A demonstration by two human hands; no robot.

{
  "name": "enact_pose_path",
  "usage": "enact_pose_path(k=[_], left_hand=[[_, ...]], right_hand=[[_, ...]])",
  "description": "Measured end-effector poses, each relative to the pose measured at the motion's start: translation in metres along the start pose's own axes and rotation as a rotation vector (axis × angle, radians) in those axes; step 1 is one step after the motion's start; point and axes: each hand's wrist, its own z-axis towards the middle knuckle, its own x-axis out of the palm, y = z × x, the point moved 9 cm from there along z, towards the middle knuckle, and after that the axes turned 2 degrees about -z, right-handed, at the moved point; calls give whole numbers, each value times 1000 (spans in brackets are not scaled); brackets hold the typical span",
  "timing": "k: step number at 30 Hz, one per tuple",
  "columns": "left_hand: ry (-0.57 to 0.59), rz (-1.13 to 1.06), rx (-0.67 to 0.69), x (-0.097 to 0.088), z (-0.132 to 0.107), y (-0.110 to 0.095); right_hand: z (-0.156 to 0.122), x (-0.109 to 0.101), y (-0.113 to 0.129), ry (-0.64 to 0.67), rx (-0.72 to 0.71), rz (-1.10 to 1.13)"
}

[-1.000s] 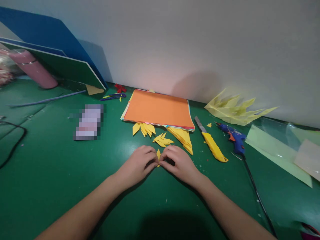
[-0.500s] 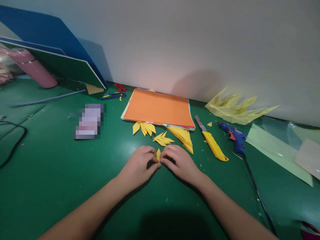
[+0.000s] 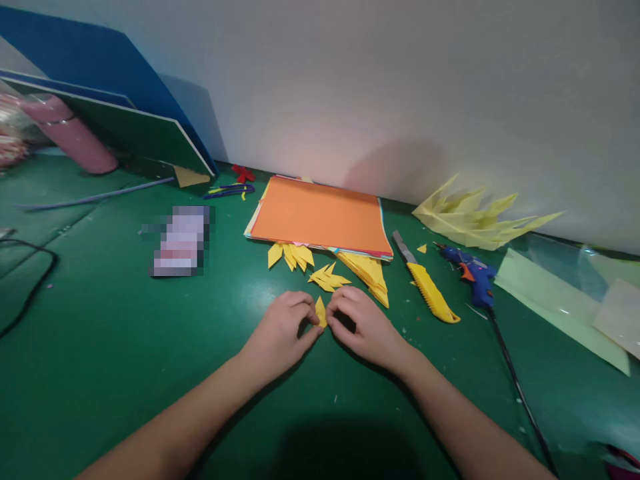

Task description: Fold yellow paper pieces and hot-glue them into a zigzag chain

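One grey wall (image 3: 325, 87) backs one green table (image 3: 110, 347) bearing one orange-topped paper stack (image 3: 320, 215). Nearer me, my left hand (image 3: 283, 327) pinches one yellow paper piece (image 3: 321, 309); my right hand (image 3: 367, 325) curls nearly closed beside it; whether it grips, I cannot tell.

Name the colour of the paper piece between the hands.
Yellow; the paper piece shows best in the head view.

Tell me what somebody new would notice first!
Probably the bright orange sheet, topping the paper stack near the wall. Next, the left hand pinching a small yellow paper piece in front, the right hand close beside. Then the yellow cutter, lying to the right near the blue glue gun.
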Motion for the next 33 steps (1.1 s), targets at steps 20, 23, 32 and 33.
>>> enact_pose_path(k=[20,23,32,33], left_hand=[[-2,15,1,0,1,-1],[2,19,2,0,1,-1],[9,134,-61,-1,-1,4],[11,147,-70,-2,-1,4]], right_hand=[[0,6,1,113,-47,-55],[0,6,1,97,-30,-75],[2,6,-3,-2,60,-85],[2,6,-3,-7,65,-82]])
